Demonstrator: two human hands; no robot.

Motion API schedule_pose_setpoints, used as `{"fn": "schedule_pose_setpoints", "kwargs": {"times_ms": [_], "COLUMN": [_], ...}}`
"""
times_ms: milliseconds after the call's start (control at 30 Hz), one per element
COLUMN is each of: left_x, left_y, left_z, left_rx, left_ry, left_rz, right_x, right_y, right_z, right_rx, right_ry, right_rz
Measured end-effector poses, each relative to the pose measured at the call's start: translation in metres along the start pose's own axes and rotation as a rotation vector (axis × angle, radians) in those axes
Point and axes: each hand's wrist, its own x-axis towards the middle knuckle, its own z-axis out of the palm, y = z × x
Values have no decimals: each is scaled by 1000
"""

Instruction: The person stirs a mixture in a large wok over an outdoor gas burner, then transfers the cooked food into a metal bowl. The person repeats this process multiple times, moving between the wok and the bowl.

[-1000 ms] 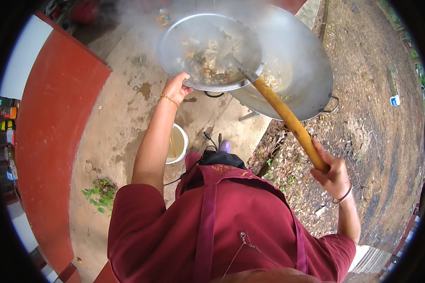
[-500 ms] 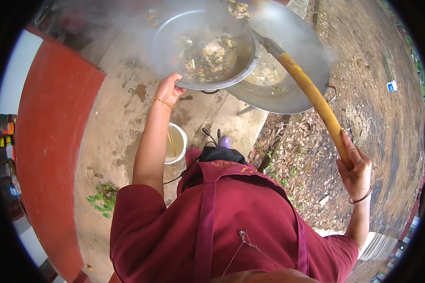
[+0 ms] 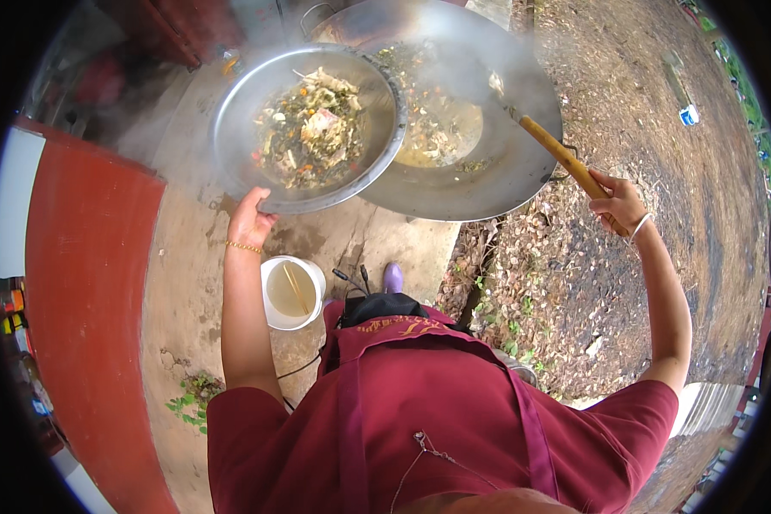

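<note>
Clearly the biggest thing before us is the wok (image 3: 480, 184), a wide steel pan standing on the ground ahead of us, with broth and bits of food pooled in its bottom and steam drifting off its far side. We judge it stays low and fixed because of its weight, so everything else is brought to it.

Next in size comes the metal bowl (image 3: 231, 120), heaped with cooked greens, orange pieces and pale chunks. Our left hand (image 3: 250, 221) holds it up from below at the near rim, fingers closed under the edge, so that its right side overlaps the wok's left rim. It looks roughly level, mouth upward, and held that close, we think, so that food crossing between the two drops into metal and not on the concrete.

Then the ladle (image 3: 564, 156): our right hand (image 3: 618, 204) is wrapped tight round the near end of its long yellow wooden handle. Its long axis runs from that hand up and to the left, pointing into the wok, where the working end is lost in steam. The length keeps our arm clear of the heat.

Smallest, a white bucket (image 3: 292, 293) with sticks in it sits on the concrete by our left forearm.
</note>
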Motion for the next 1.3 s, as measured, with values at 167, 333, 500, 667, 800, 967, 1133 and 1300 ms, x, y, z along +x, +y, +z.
{"fn": "schedule_pose_setpoints", "kwargs": {"times_ms": [167, 333, 500, 667, 800, 967, 1133, 1300], "left_x": [-4, -12, -14, -15, -15, -12, -5, -3], "left_y": [3, 1, 2, 2, 3, 4, 3, 3], "left_z": [-10, 1, 7, 5, 11, 10, -1, 3], "left_rx": [-35, -7, -12, -9, 20, 44, 47, 6], "left_ry": [-46, 100, 55, 71, 131, 97, 59, 18], "left_rz": [-37, -18, -8, -17, -16, -5, -7, 5], "right_x": [48, 97, 163, 150, 129, 92, 51, 5], "right_y": [15, 30, 55, 34, 37, 41, 41, 22], "right_z": [-31, -43, 45, 112, 124, 124, 111, 89], "right_rx": [-91, -32, 254, 558, 646, 685, 726, 698], "right_ry": [-58, -267, -378, -409, -372, -335, -333, -298], "right_rz": [40, 162, 85, -14, -3, -29, -3, -39]}}
